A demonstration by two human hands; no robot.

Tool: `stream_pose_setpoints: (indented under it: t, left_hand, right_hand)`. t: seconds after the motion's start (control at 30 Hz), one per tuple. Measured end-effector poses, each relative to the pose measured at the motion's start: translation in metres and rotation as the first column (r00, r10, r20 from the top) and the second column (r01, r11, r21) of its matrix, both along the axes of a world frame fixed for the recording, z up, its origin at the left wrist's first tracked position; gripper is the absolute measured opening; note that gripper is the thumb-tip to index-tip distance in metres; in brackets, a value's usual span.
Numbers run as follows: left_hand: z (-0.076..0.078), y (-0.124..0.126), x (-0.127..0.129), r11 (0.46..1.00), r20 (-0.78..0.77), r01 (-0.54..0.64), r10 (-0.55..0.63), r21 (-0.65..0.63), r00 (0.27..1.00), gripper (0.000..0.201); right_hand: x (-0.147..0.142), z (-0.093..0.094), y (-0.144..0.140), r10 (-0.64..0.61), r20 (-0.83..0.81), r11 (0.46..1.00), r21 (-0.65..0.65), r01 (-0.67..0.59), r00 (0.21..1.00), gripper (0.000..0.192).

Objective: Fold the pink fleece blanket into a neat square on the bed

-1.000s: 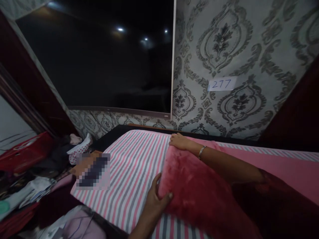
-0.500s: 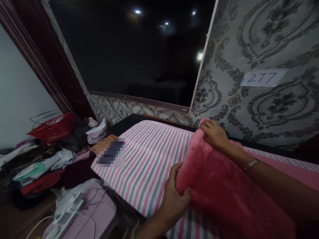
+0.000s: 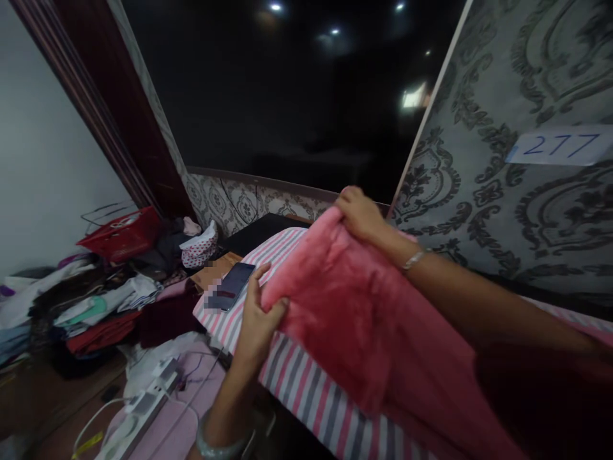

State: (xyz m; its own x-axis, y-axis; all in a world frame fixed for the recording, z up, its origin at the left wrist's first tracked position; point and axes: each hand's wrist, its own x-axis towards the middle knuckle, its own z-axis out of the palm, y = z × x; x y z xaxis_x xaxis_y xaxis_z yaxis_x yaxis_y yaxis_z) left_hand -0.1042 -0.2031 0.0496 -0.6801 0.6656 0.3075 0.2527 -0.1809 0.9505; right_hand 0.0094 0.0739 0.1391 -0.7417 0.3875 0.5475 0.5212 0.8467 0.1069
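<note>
A pink plush cloth (image 3: 335,300) stretches between my two hands over a striped sheet (image 3: 311,383) in pink, grey and white. My left hand (image 3: 258,313) pinches its near left corner, thumb on top and the other fingers partly hidden behind the edge. At the far corner, my right hand (image 3: 361,214) is closed over the fabric, slightly raised above the sheet. The rest of the cloth trails down toward the lower right. Just beyond my left fingers lies a dark phone (image 3: 238,281), partly blurred out, on the sheet's left end.
A large dark television (image 3: 287,96) hangs behind the table. On the left are a clothes pile (image 3: 100,313), a red bag (image 3: 127,233) and a polka-dot cloth (image 3: 198,248). A power strip (image 3: 143,402) with cables rests on a pink stool (image 3: 191,383).
Both hands have moved left, drawing the pink cloth across the striped sheet toward the phone. More of the cloth is spread flat. The view has shifted slightly left.
</note>
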Motion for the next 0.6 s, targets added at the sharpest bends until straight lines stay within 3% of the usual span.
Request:
stream_pose_setpoints:
  t: [0.1, 0.17, 0.23, 0.33, 0.43, 0.53, 0.6]
  left_hand:
    - [-0.039, 0.002, -0.039, 0.988, -0.007, -0.051, 0.050, -0.148, 0.999, 0.071]
    - [-0.061, 0.001, -0.053, 0.976, -0.015, -0.041, 0.039, -0.213, 0.999, 0.069]
    - [-0.071, -0.002, -0.060, 0.965, -0.093, -0.067, 0.045, -0.252, 0.995, 0.069]
    - [-0.064, -0.007, -0.067, 0.932, -0.343, -0.197, 0.086, -0.304, 0.936, 0.071]
    - [-0.045, 0.000, -0.060, 0.929, -0.615, -0.276, 0.070, -0.246, 0.786, 0.059]
    - [-0.032, 0.020, -0.026, 0.955, -0.743, -0.131, -0.117, -0.266, 0.659, 0.051]
    - [-0.030, 0.034, 0.009, 0.931, -0.739, 0.023, -0.305, -0.365, 0.600, 0.055]
  right_hand:
    - [-0.038, -0.043, -0.008, 0.043, 0.144, 0.979, -0.203, -0.013, 0.989, 0.050]
    - [-0.044, -0.075, -0.013, 0.064, 0.195, 0.945, -0.328, 0.003, 0.979, 0.063]
    - [-0.035, -0.100, -0.015, 0.071, 0.194, 0.918, -0.397, 0.013, 0.978, 0.065]
    - [-0.003, -0.122, -0.007, 0.037, 0.167, 0.902, -0.429, 0.039, 0.985, 0.059]
    - [0.041, -0.130, 0.009, -0.040, 0.107, 0.908, -0.411, 0.081, 0.993, 0.056]
    - [0.083, -0.135, 0.024, -0.140, 0.055, 0.896, -0.418, 0.150, 0.989, 0.056]
    - [0.103, -0.139, 0.032, -0.150, 0.054, 0.891, -0.425, 0.159, 0.987, 0.057]
